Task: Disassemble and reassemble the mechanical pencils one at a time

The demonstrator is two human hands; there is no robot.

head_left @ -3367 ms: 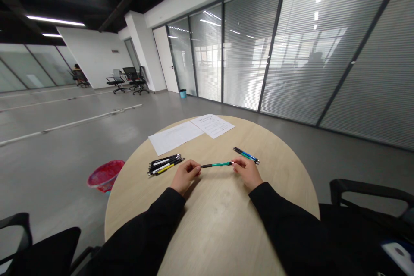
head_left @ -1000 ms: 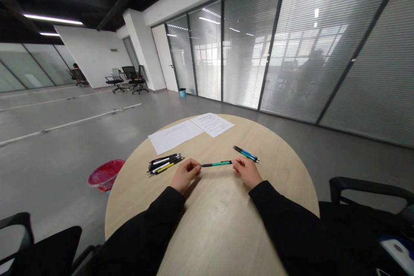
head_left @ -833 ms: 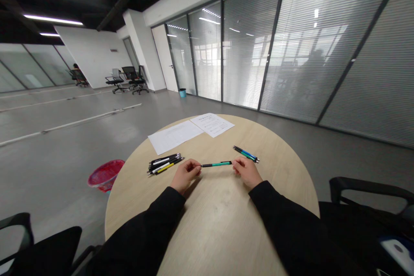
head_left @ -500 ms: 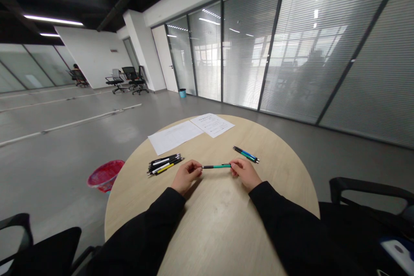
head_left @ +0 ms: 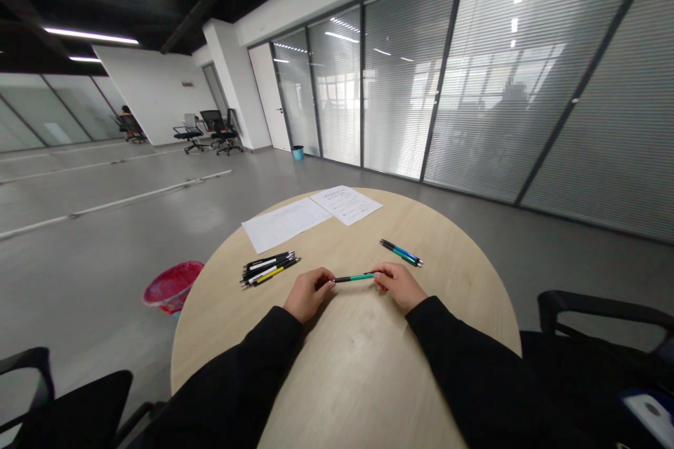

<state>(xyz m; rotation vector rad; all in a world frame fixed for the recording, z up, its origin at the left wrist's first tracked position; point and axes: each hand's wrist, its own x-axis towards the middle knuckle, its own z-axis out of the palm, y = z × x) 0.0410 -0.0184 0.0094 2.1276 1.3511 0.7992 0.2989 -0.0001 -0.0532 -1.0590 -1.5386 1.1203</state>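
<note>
Between my two hands a green and black pen (head_left: 354, 278) is held roughly level above the round wooden table (head_left: 363, 358). My left hand (head_left: 309, 292) pinches its black tip end, and my right hand (head_left: 399, 285) grips the green end, fingers closed. Left of my left hand lies a pile of several pens (head_left: 268, 268), mostly black and white, with a yellow pen (head_left: 274, 275) at its near side. Just beyond my right hand, a blue pen and a green pen (head_left: 401, 252) rest side by side.
Two printed paper sheets (head_left: 287, 223) lie at the table's far side. A red basket (head_left: 173, 286) stands on the floor to the left. Black chairs flank the table, one with an armrest (head_left: 605, 305) at the right. Glass partitions with blinds run behind.
My left hand has shifted slightly right and nearer to me, so the pen's tip end is now lower and the pen tilts a little. The other pens have stayed put.
</note>
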